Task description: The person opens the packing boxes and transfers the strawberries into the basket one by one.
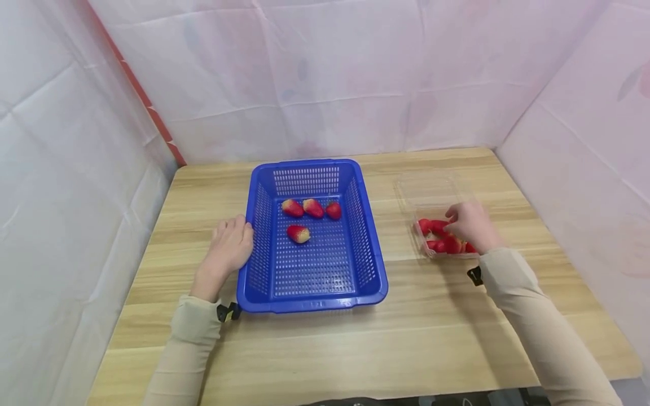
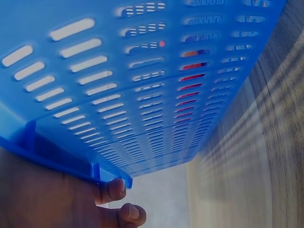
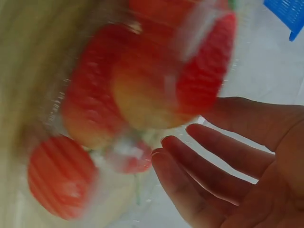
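1. One pale wood-grain counter [image 1: 315, 352] is carrying everything.
2. One deep, perforated blue plastic basket [image 1: 304, 305] is standing upright on it, left of centre.
3. One clear plastic hinged box [image 1: 429, 193] is lying well apart to its right, lid folded back.
4. Left hand [image 1: 231, 243]: its grip is curling around the basket's left rim.
5. Right hand [image 1: 474, 225]: its grip, parted and holding nothing, is hovering at the box.
6. Four red strawberries [image 1: 298, 234] are lying in the basket; several more red strawberries [image 1: 452, 244] are filling the box.
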Demonstrator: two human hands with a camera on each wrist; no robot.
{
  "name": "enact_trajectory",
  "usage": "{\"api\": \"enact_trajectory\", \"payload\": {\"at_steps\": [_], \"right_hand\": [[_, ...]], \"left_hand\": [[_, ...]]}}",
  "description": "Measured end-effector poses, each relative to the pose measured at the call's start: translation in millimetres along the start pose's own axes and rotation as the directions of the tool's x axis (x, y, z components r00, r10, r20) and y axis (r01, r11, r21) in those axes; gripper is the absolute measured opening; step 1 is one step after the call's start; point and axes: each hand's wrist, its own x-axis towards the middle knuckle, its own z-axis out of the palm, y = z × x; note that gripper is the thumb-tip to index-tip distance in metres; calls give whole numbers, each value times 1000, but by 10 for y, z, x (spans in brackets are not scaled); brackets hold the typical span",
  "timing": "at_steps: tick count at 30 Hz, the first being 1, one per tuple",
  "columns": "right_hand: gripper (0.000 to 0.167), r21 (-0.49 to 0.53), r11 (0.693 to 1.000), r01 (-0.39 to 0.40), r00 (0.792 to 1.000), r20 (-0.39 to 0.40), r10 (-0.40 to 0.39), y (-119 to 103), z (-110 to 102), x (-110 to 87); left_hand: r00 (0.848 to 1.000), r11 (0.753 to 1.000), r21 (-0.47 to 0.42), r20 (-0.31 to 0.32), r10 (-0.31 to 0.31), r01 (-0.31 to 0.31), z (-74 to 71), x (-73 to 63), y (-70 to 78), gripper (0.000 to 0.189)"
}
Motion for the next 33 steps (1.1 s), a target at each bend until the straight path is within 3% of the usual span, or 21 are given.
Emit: {"api": "enact_trajectory", "payload": {"at_steps": [16,33], "right_hand": [[32,-7,994,-107,994,23,107,98,200,24],[28,21,998,-58,997,-56,59,77,135,-1]], "left_hand": [[1000,1000,7,-27,14,-14,13,10,-3,35],[1000,1000,8,-17,8,-8,10,4,13,36]]}}
